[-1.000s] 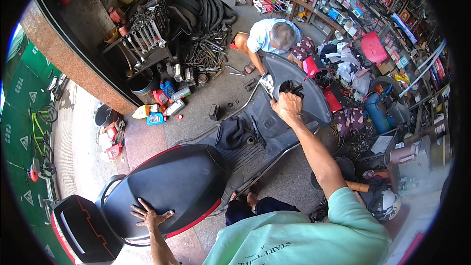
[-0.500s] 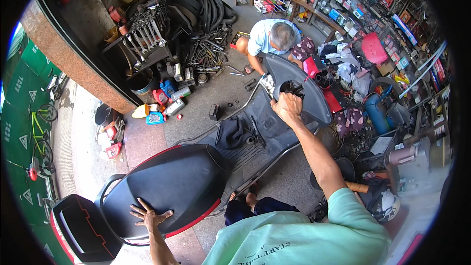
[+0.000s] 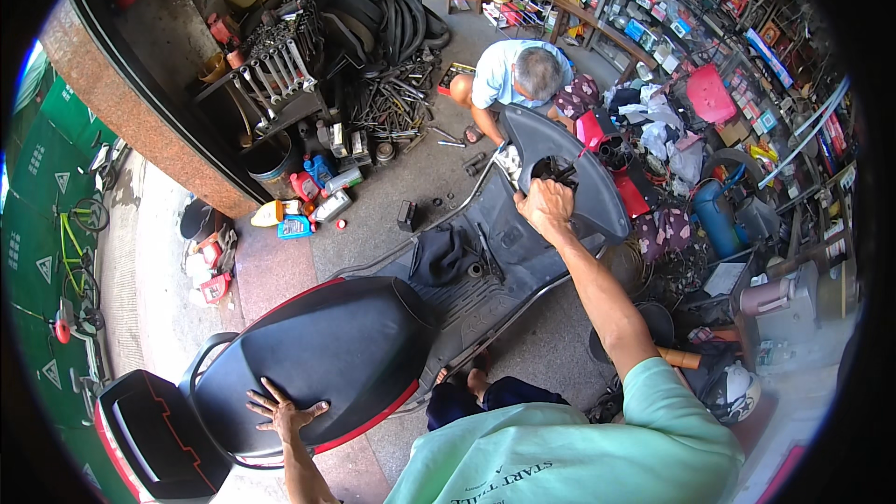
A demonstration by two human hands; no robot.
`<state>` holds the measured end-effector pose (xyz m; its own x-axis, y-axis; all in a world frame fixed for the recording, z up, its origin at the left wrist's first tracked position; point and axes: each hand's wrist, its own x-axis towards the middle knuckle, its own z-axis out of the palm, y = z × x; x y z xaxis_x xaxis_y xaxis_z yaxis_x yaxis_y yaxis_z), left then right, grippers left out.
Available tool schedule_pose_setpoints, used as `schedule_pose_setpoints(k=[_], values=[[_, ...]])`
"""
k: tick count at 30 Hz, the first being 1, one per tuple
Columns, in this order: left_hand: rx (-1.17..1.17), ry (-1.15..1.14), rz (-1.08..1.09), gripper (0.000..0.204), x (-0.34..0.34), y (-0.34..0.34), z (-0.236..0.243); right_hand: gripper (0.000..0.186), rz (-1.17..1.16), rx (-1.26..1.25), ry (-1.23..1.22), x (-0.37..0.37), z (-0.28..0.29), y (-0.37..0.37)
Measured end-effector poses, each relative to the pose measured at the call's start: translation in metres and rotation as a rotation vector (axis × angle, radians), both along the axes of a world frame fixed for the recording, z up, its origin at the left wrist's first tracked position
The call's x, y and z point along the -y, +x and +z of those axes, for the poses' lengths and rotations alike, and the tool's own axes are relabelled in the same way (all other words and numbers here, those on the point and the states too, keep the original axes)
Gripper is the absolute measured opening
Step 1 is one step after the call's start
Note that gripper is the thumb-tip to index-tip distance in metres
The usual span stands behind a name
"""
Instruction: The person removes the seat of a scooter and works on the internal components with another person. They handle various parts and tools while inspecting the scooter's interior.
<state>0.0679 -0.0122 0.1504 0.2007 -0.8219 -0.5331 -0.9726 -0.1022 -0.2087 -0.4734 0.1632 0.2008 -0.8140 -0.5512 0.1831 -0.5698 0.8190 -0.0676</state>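
A scooter lies across my view, with a black, red-trimmed seat (image 3: pixel 327 345), a rear box (image 3: pixel 159 434) and a grey front panel (image 3: pixel 583 187). My left hand (image 3: pixel 285 411) rests spread out on the seat. My right hand (image 3: pixel 546 205) is closed on the top of the steering column, at the round opening in the front panel; what exactly lies under its fingers is partly hidden. A black cloth (image 3: pixel 439 252) lies on the footboard (image 3: pixel 467 308). A co-worker (image 3: pixel 509 75) in a light blue shirt crouches beyond the front panel, one hand at its left edge.
Oil bottles (image 3: pixel 294 224), scattered tools (image 3: pixel 387 107), tyres (image 3: pixel 401 23) and a wrench rack (image 3: pixel 280 75) stand or lie at the upper left, beside a pillar (image 3: pixel 149 112). A bicycle (image 3: pixel 79 261) is outside by green fencing. Crowded shelves (image 3: pixel 653 19) and heaped parts fill the right side.
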Motion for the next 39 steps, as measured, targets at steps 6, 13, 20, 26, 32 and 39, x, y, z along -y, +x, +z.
schedule_pose_setpoints(k=[6, 13, 20, 26, 32, 39], values=[[0.003, -0.01, -0.004, 0.162, 0.001, 0.004, -0.005, 0.032, -0.008, -0.003, 0.009, 0.0, 0.001, 0.001], [-0.001, -0.008, -0.009, 0.162, 0.0, 0.002, -0.002, 0.032, -0.023, -0.009, 0.021, 0.0, 0.003, 0.002], [0.004, -0.012, -0.012, 0.161, -0.002, -0.002, 0.004, 0.032, -0.034, 0.015, 0.028, 0.001, 0.005, 0.003], [-0.002, -0.021, -0.01, 0.162, -0.004, 0.004, 0.002, 0.032, -0.024, 0.001, 0.026, 0.004, 0.001, 0.003], [-0.007, -0.024, -0.022, 0.162, -0.001, 0.002, -0.002, 0.036, -0.014, 0.004, 0.014, 0.0, 0.002, 0.001], [-0.001, -0.022, -0.026, 0.162, -0.001, 0.002, -0.001, 0.035, -0.012, -0.002, 0.004, 0.001, 0.002, 0.001]])
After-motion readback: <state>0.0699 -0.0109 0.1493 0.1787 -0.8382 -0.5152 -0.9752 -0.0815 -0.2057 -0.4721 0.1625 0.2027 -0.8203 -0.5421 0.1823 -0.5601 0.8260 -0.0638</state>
